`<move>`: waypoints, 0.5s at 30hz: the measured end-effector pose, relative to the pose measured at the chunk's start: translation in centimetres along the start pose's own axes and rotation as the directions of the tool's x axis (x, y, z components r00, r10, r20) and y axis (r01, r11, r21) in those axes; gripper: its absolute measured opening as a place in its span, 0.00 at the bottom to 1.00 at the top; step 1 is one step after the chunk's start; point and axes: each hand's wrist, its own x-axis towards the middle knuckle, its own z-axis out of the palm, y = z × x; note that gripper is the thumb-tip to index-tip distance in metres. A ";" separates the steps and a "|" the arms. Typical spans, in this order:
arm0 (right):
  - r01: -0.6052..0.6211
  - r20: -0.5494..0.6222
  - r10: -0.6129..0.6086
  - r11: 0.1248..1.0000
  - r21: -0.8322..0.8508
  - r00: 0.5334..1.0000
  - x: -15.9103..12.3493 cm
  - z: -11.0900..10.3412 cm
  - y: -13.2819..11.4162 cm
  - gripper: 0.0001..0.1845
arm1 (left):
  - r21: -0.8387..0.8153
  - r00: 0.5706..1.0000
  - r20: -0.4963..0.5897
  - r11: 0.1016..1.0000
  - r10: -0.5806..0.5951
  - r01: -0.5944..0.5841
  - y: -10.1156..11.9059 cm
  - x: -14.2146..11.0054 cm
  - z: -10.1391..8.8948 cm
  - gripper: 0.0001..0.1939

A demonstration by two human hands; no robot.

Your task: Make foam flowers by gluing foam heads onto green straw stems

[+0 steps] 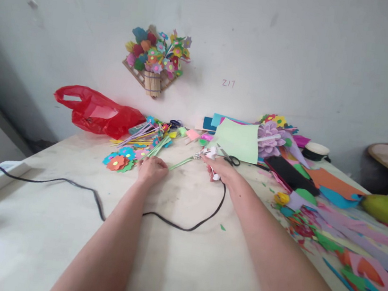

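My left hand [152, 168] rests closed on the table, pinching the near end of a thin green stick [180, 164] that runs up and to the right. My right hand [218, 168] is wrapped round a white glue gun [213, 156], whose tip sits at the far end of the stick. The gun's black cord [183, 227] loops across the table toward me and off to the left. Just left of my left hand lie finished foam flowers [119, 160] in orange, blue and green.
A pile of coloured sticks [145, 136], a red plastic bag [98, 113], black scissors [232, 160], a light green sheet [239, 139], foam scraps [345, 242] at right, a green mango [387, 210], and a flower bouquet [157, 59] hung on the wall.
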 end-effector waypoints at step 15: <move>0.007 0.075 -0.005 0.999 -0.033 0.997 -0.1 0.6 0.1 0.23 | -0.031 1.000 -0.024 0.999 -0.006 0.005 -0.1 -0.1 0.2 0.07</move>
